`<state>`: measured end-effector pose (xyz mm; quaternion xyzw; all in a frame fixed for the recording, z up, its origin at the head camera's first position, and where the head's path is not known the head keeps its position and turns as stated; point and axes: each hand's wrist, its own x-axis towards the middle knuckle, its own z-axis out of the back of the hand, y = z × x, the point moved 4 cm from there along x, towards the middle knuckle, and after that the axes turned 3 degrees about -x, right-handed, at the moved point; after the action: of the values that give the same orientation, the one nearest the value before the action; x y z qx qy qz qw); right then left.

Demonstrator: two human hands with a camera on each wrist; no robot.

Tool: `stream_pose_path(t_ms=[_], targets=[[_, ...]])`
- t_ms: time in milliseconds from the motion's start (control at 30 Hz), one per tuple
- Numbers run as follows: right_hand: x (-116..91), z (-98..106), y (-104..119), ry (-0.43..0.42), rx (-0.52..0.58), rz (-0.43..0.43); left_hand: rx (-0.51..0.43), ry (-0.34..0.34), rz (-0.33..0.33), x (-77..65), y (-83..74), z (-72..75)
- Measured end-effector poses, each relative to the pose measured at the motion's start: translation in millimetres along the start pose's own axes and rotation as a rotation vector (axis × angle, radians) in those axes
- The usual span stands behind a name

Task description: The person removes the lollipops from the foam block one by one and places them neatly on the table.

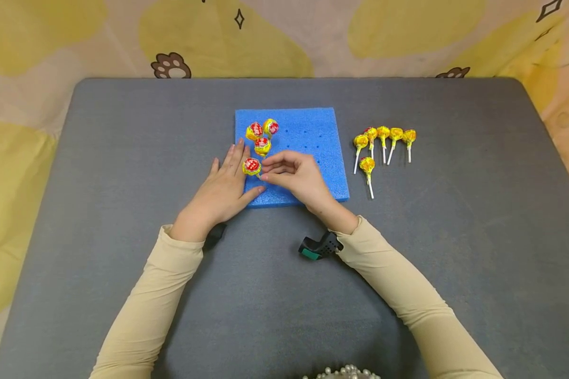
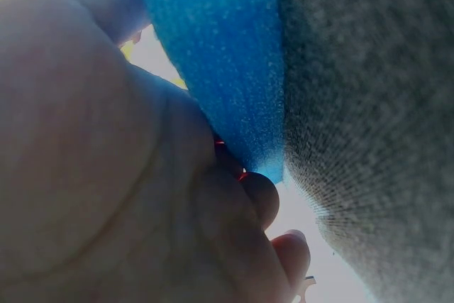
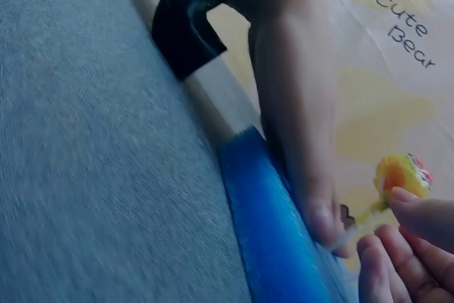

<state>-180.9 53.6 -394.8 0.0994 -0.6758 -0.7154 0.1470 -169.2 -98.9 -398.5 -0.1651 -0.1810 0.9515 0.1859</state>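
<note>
My right hand (image 1: 300, 176) pinches a lollipop (image 1: 252, 167) in a yellow and red wrapper, over the front left of a blue foam board (image 1: 329, 179). In the right wrist view that lollipop (image 3: 399, 177) leans, its white stick slanting down toward the board; whether the tip is inside the foam I cannot tell. My left hand (image 1: 220, 192) rests flat on the board's left edge, fingers straight and thumb along the front. Three more lollipops (image 1: 263, 146) stand in the foam behind the held one. Small holes dot the board's surface.
Several loose lollipops (image 1: 395, 134) lie on the grey table (image 1: 455, 226) to the right of the board, most in a row, with one lollipop (image 1: 367, 166) nearer me. A patterned yellow cloth (image 1: 284, 39) hangs behind the table's far edge.
</note>
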Motion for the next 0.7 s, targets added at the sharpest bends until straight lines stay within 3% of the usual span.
stream_pose_path(t_ms=[700], targets=[[-2,-13,1,-0.093,-0.096,0.068,0.001,0.002,-0.003,0.0,-1.2,1.4]])
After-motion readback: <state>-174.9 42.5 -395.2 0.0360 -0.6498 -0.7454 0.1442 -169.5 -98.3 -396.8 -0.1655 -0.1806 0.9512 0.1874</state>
